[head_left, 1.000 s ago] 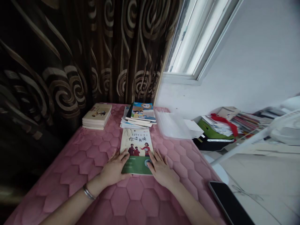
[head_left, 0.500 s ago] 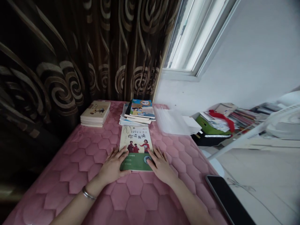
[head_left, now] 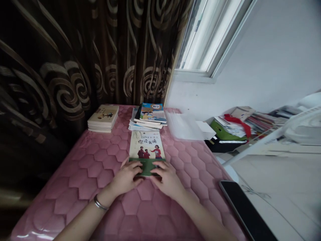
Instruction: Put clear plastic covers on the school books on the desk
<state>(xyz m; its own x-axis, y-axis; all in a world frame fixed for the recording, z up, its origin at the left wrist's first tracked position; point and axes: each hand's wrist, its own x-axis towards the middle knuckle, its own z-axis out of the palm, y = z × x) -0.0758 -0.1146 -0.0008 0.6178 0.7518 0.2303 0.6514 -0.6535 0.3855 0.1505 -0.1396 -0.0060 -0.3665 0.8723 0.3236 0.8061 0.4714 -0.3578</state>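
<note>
Several tan books [head_left: 103,118] sit stacked on the pink padded cloth [head_left: 92,172], beyond and to the left of the middle book [head_left: 145,144]. The left hand [head_left: 126,178] rests on that book's near left corner, its fingers bent and spread apart, with a bracelet [head_left: 100,203] at the wrist. The middle book itself lies flat and face up on the cloth (three figures stand printed above its green lower part). Just beyond it is an untidy pile of books [head_left: 151,117], a blue cover on top. The right hand [head_left: 167,179] touches its near right corner, fingers likewise bent and spread. Farther right of the middle book are clear plastic sheets [head_left: 185,125], beyond it, and a dark phone [head_left: 247,211], nearer than it.
</note>
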